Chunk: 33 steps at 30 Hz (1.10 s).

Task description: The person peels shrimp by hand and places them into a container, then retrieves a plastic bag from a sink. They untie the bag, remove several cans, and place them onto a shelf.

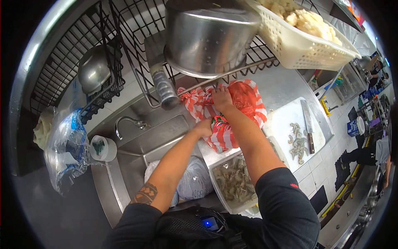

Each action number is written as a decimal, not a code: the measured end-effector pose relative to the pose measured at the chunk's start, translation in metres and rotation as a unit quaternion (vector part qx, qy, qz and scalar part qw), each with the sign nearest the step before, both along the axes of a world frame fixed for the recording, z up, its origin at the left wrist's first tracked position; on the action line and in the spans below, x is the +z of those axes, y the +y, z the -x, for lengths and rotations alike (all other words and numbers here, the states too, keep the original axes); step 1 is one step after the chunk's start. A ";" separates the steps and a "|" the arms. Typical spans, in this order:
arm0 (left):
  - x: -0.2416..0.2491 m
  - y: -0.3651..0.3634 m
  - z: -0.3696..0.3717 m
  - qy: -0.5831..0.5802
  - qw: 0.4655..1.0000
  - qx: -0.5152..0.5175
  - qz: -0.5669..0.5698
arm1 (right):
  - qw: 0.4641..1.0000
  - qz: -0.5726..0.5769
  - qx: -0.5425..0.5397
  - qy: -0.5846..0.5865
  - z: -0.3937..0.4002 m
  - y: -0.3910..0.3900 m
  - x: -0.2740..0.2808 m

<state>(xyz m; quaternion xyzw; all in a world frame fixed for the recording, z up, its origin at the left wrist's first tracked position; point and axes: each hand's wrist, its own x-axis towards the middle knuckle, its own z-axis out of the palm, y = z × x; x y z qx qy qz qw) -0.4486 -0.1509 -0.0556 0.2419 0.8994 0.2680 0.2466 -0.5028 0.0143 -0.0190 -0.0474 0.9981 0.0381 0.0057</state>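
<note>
A red-and-white striped plastic bag (224, 137) lies crumpled on the steel counter beside the sink, with a red bundle (245, 96) showing at its far right. My right hand (222, 98) reaches over the bag, its fingers curled down onto the plastic at the far side. At the bag's near left edge, my left hand (203, 128) is closed on the plastic, its fingertips partly hidden by the folds. A tub of shrimp (237, 178) stands just below my right forearm. Several shrimp (297, 145) lie on a white cutting board (280, 124) with a knife (307, 124).
A steel sink (128, 174) with a faucet (129, 123) holds a filled plastic bag (195, 178). Overhead, a wire rack (137, 25) carries a large pot (211, 41) and a white basket (298, 45). A small white bucket (108, 150) stands left. A person (375, 155) is far right.
</note>
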 end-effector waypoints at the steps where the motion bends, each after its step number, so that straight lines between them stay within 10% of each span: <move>1: -0.003 -0.001 0.001 0.021 0.999 0.029 0.007 | 1.000 0.002 -0.006 -0.001 0.004 0.002 0.001; 6: 0.057 -0.040 -0.008 -0.024 0.998 0.050 -0.008 | 0.998 0.000 0.041 -0.042 0.011 0.008 0.025; 11: 0.095 -0.115 -0.019 -0.154 0.869 0.283 -0.375 | 0.989 0.123 0.050 -0.057 -0.030 0.007 0.111; 14: 0.111 -0.157 -0.061 -0.153 0.825 0.279 -0.468 | 0.810 0.570 0.020 0.138 -0.097 -0.002 0.133; 18: 0.125 -0.199 -0.176 -0.228 0.768 0.282 -0.528 | 0.808 0.537 0.080 0.228 -0.189 -0.004 0.114; 20: 0.176 -0.210 -0.215 -0.210 0.765 0.263 -0.550 | 0.704 0.706 0.032 0.077 -0.238 -0.028 0.155; 24: 0.283 -0.232 -0.237 0.039 0.805 0.208 -0.554 | 0.733 0.636 0.172 0.172 -0.278 -0.078 0.295; 29: 0.471 -0.259 -0.233 0.361 0.715 0.146 -0.581 | 0.606 0.621 0.339 0.364 -0.277 -0.147 0.473; 33: 0.584 -0.288 -0.197 0.525 0.695 0.159 -0.465 | 0.708 0.483 0.285 0.430 -0.232 -0.192 0.604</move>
